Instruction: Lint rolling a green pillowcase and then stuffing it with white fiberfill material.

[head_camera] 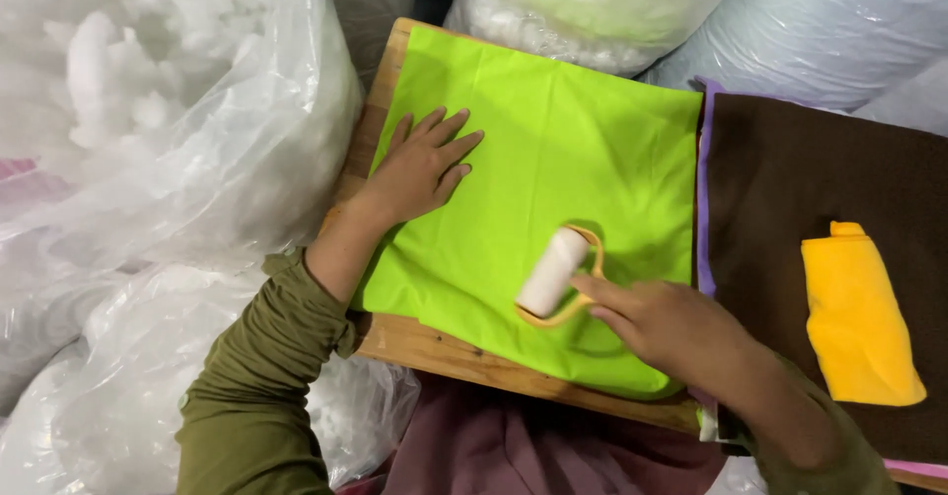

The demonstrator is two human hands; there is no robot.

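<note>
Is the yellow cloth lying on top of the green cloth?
No, the folded yellow cloth lies on the brown fabric, beside the green cloth.

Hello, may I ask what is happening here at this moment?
A person runs a lint roller over a bright green cloth spread on a wooden board. The right hand holds the roller's handle, and the left hand lies flat on the cloth. A folded yellow cloth lies on brown fabric alongside.

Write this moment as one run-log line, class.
left hand: flat on lime-green cloth | right hand: grips white lint roller, on cloth | folded yellow fabric: on brown felt
</note>
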